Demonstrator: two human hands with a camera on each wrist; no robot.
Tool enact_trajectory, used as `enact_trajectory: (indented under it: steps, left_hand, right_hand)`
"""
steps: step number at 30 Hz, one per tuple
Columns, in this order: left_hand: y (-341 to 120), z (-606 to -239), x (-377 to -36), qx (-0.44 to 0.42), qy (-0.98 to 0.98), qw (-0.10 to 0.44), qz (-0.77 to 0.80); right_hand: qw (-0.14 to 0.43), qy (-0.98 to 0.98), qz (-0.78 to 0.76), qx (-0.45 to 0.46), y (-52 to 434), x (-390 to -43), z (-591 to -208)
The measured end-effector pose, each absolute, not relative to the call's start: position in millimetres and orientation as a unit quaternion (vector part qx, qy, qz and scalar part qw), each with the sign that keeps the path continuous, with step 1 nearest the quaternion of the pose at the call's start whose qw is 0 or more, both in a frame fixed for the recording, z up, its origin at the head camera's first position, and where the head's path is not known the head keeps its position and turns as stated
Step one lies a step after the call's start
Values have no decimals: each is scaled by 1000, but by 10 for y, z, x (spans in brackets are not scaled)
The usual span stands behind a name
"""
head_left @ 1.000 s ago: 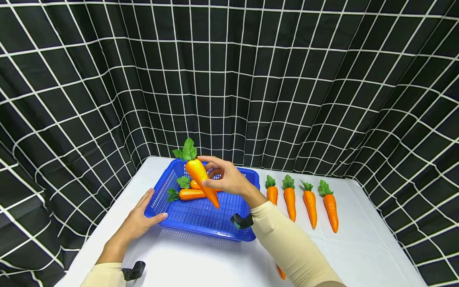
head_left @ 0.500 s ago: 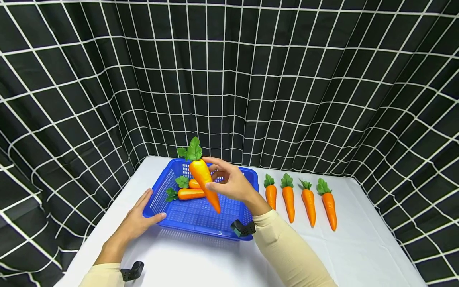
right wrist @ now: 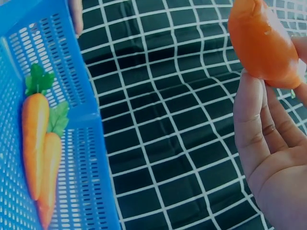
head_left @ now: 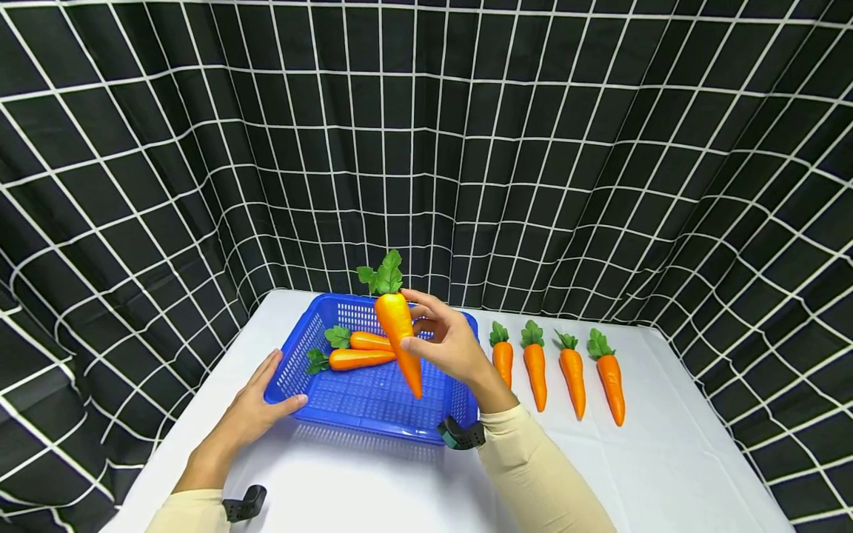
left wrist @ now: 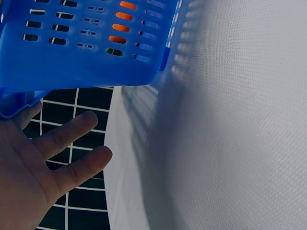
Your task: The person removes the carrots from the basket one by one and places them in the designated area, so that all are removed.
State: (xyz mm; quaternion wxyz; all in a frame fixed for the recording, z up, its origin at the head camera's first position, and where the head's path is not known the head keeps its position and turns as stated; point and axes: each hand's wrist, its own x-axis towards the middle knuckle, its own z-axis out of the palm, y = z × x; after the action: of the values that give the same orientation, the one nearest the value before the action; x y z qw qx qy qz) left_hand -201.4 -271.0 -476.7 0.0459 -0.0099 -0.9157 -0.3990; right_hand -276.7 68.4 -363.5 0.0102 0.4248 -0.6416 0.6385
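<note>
My right hand [head_left: 448, 337] pinches an orange carrot [head_left: 397, 329] between thumb and fingers, held up over the blue basket [head_left: 373, 426]. The carrot's green leaves point up and its tip points down. In the right wrist view the carrot [right wrist: 263, 43] shows at the fingertips, clear of the basket. Inside the basket two more carrots [head_left: 360, 359] lie side by side, leaves to the left. My left hand [head_left: 252, 411] rests at the basket's left front corner, thumb on the rim. The left wrist view shows that hand [left wrist: 53, 163] with its fingers spread beside the basket wall [left wrist: 81, 67].
Several carrots [head_left: 573, 381] lie in a row on the white table [head_left: 673, 444], right of the basket, leaves toward the back. A black curtain with white grid lines [head_left: 433, 148] surrounds the table at the back and sides.
My right hand has moved to the right with the carrot, which now hangs more upright. More of the two carrots in the basket shows. The left hand keeps its place at the corner.
</note>
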Motion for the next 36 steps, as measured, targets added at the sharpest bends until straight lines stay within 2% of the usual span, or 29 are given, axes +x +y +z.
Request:
enact_trajectory:
  steps: [14,27,36]
  left_hand:
    - [-2719,-4766,-2027,-13,-915,47,-400]
    - [-2716,-4748,-2011,-20,-914,41,-402]
    - [-2717,-4743,-2010,-21,-913,40,-406]
  right_hand:
    - [51,-625,660,413,920,-2639,-3628]
    - [64,-649,681,334,1182,-2516,-3650]
    - [87,-634,692,334,1368,-2460,-3670]
